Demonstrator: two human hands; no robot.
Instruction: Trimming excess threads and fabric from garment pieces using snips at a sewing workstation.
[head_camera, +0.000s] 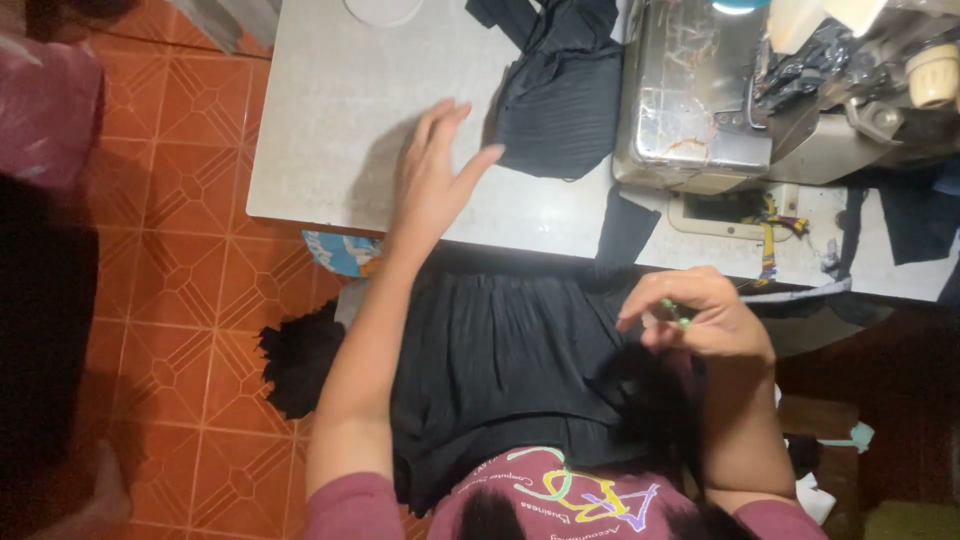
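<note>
Black pleated fabric (560, 105) lies on the grey table (320, 130) beside the sewing machine (700, 100); I see my left hand (432, 180) spread wide, fingertips just touching it, while my right hand (700, 315) pinches a small green tool (675, 315) over my lap

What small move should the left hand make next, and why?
Probably reach a little further right and take hold of the folded black cloth on the table. The left hand is open, its fingertips almost at the cloth's edge, while the right hand pinches a small green tool.
</note>
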